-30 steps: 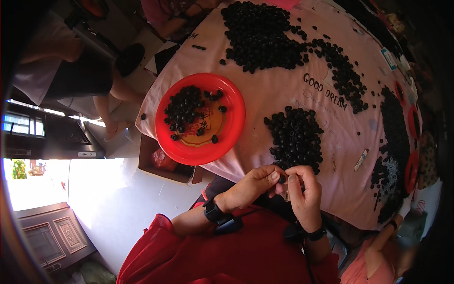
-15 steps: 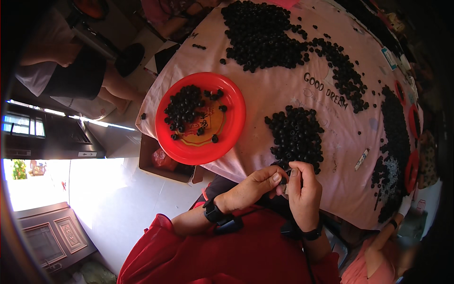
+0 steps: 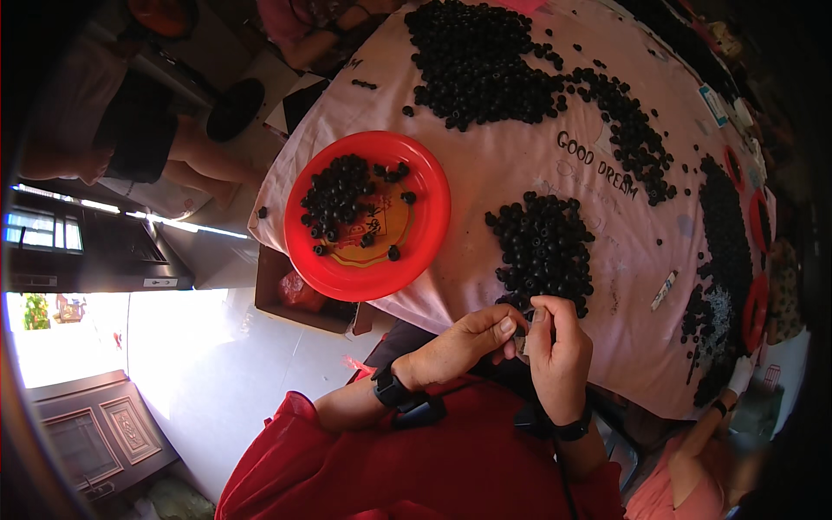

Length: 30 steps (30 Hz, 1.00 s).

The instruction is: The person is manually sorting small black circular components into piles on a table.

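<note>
Close together at the table's near edge, my left hand (image 3: 468,343) and my right hand (image 3: 559,348) meet at the fingertips. The left thumb and forefinger are closed on a small black round part (image 3: 520,331), mostly hidden by the fingers. My right thumb and forefinger pinch together beside it, and whatever they hold is too small to name. A pale bit shows between the hands. Just beyond them lies a pile of black round parts (image 3: 544,247), some with a hole showing. To the left, a red plate (image 3: 426,251) holds a smaller heap of the same parts.
A large heap of black parts (image 3: 472,65) covers the far side of the pink cloth (image 3: 468,173). More parts and red plates (image 3: 756,314) line the right edge, near another person's arm (image 3: 693,446). A cardboard box (image 3: 299,314) stands below the left edge. Another person (image 3: 143,130) stands at left.
My hands stay nearly in place, with the pale bit between them showing slightly more. The person at the left has shifted, with the hand now lower.
</note>
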Each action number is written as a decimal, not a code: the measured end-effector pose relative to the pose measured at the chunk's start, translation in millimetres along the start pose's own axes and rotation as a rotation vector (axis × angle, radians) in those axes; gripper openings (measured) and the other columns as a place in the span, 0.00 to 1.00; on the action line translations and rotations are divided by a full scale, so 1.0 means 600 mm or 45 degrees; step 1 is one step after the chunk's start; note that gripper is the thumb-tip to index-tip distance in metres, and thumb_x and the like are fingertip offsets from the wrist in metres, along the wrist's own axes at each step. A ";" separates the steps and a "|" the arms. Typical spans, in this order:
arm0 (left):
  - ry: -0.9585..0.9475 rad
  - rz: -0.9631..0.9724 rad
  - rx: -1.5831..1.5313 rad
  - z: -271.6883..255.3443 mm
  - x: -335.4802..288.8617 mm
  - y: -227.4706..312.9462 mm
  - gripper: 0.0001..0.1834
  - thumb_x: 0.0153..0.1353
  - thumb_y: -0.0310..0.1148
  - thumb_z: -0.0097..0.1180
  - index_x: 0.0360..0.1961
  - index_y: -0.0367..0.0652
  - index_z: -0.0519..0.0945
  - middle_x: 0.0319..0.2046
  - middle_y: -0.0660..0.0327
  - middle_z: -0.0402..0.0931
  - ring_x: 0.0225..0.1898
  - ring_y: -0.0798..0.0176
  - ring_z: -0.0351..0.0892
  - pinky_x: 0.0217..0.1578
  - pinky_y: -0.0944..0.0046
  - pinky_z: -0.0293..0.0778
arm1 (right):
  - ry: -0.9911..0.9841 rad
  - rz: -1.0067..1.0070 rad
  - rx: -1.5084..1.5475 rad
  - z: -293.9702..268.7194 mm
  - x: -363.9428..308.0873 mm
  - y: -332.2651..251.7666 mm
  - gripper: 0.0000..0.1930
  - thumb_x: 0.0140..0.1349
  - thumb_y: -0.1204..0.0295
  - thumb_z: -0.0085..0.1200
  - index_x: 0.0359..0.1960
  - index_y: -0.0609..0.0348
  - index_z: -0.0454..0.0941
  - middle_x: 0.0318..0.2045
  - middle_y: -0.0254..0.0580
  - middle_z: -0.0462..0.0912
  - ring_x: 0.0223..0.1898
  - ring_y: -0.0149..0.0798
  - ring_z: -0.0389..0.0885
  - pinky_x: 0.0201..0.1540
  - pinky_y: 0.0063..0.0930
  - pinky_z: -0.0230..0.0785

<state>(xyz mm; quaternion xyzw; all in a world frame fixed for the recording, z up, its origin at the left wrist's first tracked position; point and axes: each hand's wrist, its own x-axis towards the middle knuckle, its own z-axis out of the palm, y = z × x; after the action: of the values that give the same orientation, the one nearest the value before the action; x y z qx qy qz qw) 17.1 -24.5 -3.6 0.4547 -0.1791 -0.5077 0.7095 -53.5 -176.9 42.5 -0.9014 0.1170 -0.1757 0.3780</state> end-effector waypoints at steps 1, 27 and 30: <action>0.002 0.000 0.000 -0.001 0.000 -0.001 0.20 0.78 0.46 0.39 0.52 0.41 0.75 0.34 0.70 0.71 0.37 0.76 0.70 0.41 0.71 0.71 | 0.000 -0.018 -0.006 0.000 0.001 0.000 0.07 0.65 0.80 0.54 0.44 0.61 0.78 0.28 0.50 0.83 0.25 0.48 0.84 0.26 0.36 0.72; -0.013 -0.085 -0.114 0.000 0.000 -0.005 0.22 0.77 0.49 0.41 0.52 0.41 0.75 0.30 0.70 0.71 0.34 0.77 0.70 0.34 0.73 0.69 | -0.067 0.023 -0.013 -0.007 -0.001 -0.006 0.07 0.63 0.81 0.55 0.43 0.62 0.77 0.27 0.48 0.83 0.24 0.46 0.83 0.25 0.35 0.72; -0.017 -0.088 -0.113 -0.001 0.000 -0.006 0.22 0.77 0.49 0.41 0.52 0.41 0.75 0.31 0.70 0.70 0.34 0.77 0.70 0.34 0.73 0.69 | -0.050 -0.013 -0.020 -0.006 0.000 -0.005 0.07 0.64 0.81 0.55 0.42 0.62 0.77 0.27 0.47 0.83 0.24 0.45 0.83 0.25 0.35 0.71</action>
<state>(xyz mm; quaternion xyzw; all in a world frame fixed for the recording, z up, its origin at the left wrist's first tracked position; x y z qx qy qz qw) 15.5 -24.3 -6.8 0.4254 -0.1454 -0.5424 0.7097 -54.8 -177.2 46.9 -0.9082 0.1064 -0.1591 0.3722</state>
